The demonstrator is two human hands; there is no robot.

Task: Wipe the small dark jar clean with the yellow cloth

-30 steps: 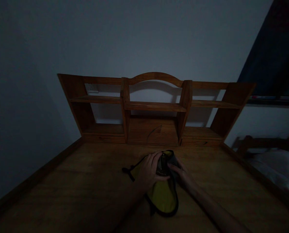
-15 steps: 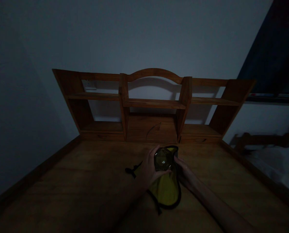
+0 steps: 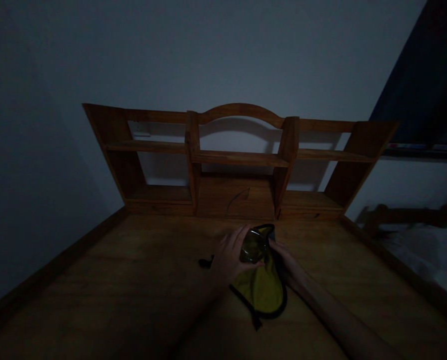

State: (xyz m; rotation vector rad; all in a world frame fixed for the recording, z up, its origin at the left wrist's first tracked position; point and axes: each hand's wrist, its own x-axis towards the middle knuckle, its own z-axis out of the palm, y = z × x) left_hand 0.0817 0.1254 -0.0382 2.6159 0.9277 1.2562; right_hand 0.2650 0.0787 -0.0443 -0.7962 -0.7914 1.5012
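Seemingly mid-wipe, the left hand [image 3: 229, 257] cups a small clear glass jar [image 3: 252, 246] against the yellow black-edged cloth [image 3: 263, 290], right hand [image 3: 285, 262] pinching the cloth beside it; a steady turning grip seems needed next.

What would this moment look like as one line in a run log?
left hand: grips glass jar | right hand: holds yellow cloth by jar | cloth: lies on wooden desk | behind: wooden shelf unit | light: dim

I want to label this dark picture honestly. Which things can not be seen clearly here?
- Head view: round dark object, too dim to identify; left hand covers its side.
- Right hand: fingers hidden behind yellow cloth, grip unclear.
- Pale item on wooden shelf: too small.
- Furniture at right edge: blurred, cut off.
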